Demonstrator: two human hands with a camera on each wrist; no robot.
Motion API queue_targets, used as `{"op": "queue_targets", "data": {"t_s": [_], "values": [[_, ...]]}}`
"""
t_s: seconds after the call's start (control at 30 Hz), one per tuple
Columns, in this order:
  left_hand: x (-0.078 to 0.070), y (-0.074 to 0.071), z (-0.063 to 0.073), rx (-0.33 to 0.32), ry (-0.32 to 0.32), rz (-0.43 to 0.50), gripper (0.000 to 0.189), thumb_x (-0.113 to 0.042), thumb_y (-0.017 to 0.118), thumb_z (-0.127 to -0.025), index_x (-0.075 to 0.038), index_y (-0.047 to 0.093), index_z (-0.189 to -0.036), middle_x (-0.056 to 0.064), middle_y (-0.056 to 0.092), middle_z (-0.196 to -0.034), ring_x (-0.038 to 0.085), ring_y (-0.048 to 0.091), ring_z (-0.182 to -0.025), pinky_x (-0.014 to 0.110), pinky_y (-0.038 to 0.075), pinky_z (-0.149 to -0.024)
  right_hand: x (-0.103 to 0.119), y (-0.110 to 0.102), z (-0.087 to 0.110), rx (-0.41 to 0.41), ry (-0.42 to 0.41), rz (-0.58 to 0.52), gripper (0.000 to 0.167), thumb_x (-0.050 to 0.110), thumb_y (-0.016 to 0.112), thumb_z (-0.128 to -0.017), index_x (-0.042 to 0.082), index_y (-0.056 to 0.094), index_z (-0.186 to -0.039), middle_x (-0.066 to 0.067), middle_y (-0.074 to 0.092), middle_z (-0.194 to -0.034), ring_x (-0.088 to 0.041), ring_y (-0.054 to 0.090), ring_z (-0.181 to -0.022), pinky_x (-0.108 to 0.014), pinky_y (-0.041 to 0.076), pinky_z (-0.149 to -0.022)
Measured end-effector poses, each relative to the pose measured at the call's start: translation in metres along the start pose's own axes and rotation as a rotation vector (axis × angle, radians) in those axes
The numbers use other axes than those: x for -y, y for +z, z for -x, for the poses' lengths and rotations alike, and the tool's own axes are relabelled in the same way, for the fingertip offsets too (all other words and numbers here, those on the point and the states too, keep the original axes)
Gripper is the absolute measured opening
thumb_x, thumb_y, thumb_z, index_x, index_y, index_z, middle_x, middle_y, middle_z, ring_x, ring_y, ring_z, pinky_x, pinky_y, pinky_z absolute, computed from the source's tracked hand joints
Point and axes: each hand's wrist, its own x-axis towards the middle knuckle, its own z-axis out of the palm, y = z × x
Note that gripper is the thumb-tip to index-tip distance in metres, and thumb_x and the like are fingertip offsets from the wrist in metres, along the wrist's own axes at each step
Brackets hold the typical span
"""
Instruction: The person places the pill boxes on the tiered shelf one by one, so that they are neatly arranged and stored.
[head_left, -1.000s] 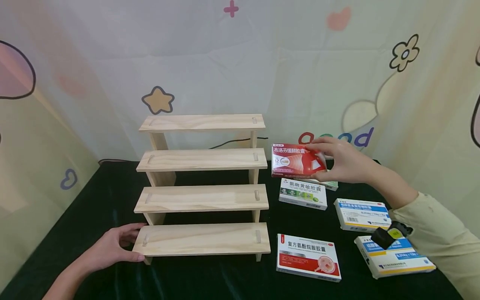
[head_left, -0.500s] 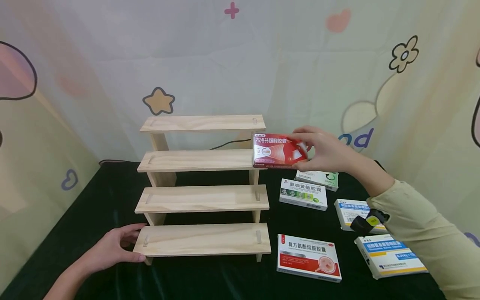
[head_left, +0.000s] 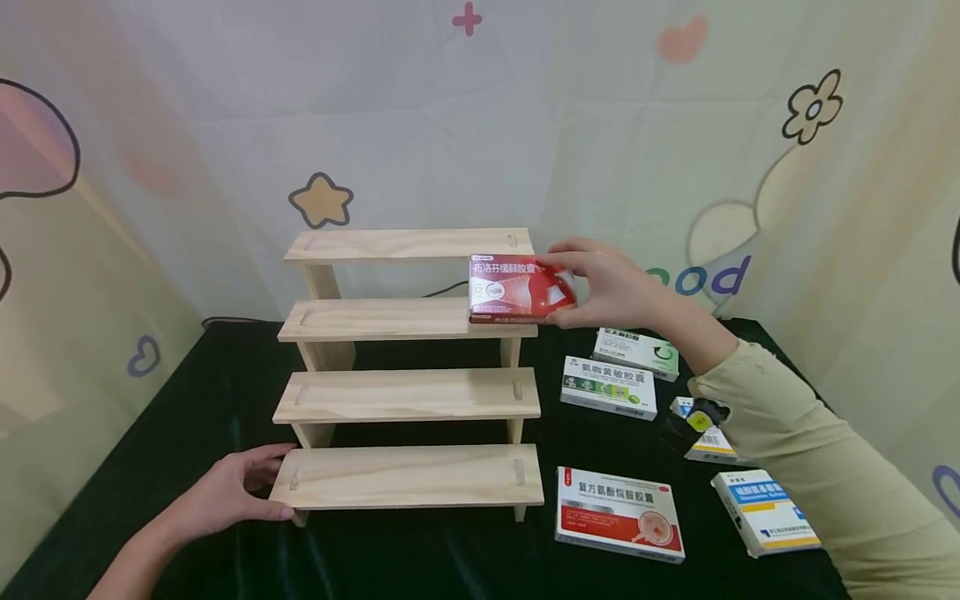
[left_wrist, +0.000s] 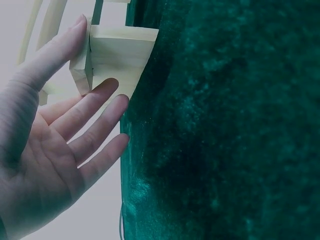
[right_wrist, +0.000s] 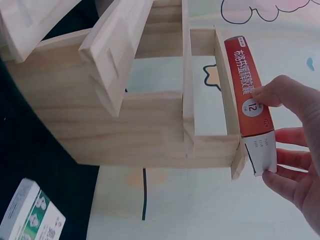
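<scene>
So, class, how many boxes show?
6: red box in the right hand; right of the rack, rear green box, front green box, rear blue box, front blue box, red-striped box. The sleeve may hide others.

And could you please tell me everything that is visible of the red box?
The red box is a flat carton, apparently cardboard, with white Chinese characters, a white circle marked 12 and a paler picture on its front; one end is white. It looks closed. The right hand grips it by one end, long side roughly level, front facing the head camera. In the head view it overlaps the wooden stand's upper right; contact is unclear.
</scene>
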Motion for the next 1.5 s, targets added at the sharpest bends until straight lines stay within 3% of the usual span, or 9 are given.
{"op": "queue_targets", "data": {"t_s": [0.23, 0.9, 1.27, 1.5], "values": [[0.002, 0.0, 0.001, -0.015, -0.025, -0.028, 0.073, -0.022, 0.073, -0.076, 0.013, 0.036, -0.129, 0.017, 0.062, -0.105, 0.027, 0.058, -0.093, 0.041, 0.049, -0.078, 0.01, 0.003, -0.013, -0.003, -0.041, -0.029, 0.068, 0.019, 0.076, -0.068, 0.001, 0.049, -0.128, -0.016, 0.045, -0.129, -0.029, 0.04, -0.117, -0.043, 0.047, -0.084], [0.002, 0.001, 0.001, -0.019, -0.021, -0.023, 0.073, -0.021, 0.073, -0.076, 0.013, 0.037, -0.129, 0.017, 0.062, -0.105, 0.027, 0.057, -0.093, 0.046, 0.048, -0.078, 0.033, 0.008, -0.057, -0.019, -0.135, -0.035, 0.064, 0.024, 0.073, -0.07, 0.0, 0.052, -0.125, -0.014, 0.049, -0.128, -0.028, 0.042, -0.118, -0.041, 0.041, -0.092], [0.002, -0.001, 0.001, -0.023, -0.036, -0.023, 0.074, -0.022, 0.074, -0.075, 0.012, 0.037, -0.13, 0.016, 0.062, -0.105, 0.026, 0.057, -0.092, 0.045, 0.048, -0.078, 0.043, 0.007, -0.082, -0.014, -0.136, -0.054, 0.063, 0.028, 0.072, -0.071, 0.002, 0.053, -0.125, -0.011, 0.052, -0.125, -0.023, 0.044, -0.114, -0.038, 0.04, -0.091], [0.001, -0.001, 0.002, -0.017, -0.039, -0.011, 0.074, -0.022, 0.073, -0.076, 0.012, 0.036, -0.13, 0.017, 0.061, -0.106, 0.026, 0.057, -0.093, 0.045, 0.048, -0.078, 0.046, 0.012, -0.094, -0.037, -0.125, -0.145, 0.062, 0.025, 0.073, -0.072, 0.0, 0.052, -0.125, -0.011, 0.051, -0.126, -0.022, 0.044, -0.115, -0.035, 0.043, -0.092]]}}
